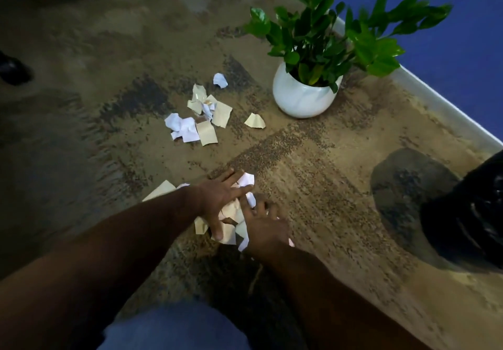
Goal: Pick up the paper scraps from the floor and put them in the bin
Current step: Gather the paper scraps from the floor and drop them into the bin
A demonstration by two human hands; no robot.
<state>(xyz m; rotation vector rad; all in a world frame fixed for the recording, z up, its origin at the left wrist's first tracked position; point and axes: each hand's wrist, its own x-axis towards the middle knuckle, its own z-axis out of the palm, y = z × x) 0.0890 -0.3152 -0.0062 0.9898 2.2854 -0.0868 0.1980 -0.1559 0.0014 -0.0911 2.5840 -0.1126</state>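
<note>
Pressing flat, left hand [221,196] covers scraps [231,213]; right hand [265,225] seemingly pinches some.

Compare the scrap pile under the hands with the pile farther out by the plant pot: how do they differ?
The near pile is partly covered: the left hand lies on it with straight fingers and the right hand is on it from the other side. The far pile is untouched and fully visible. The far pile lies closer to the white pot; the near pile lies closer to the person. Both mix white and tan torn paper on the carpet.
</note>
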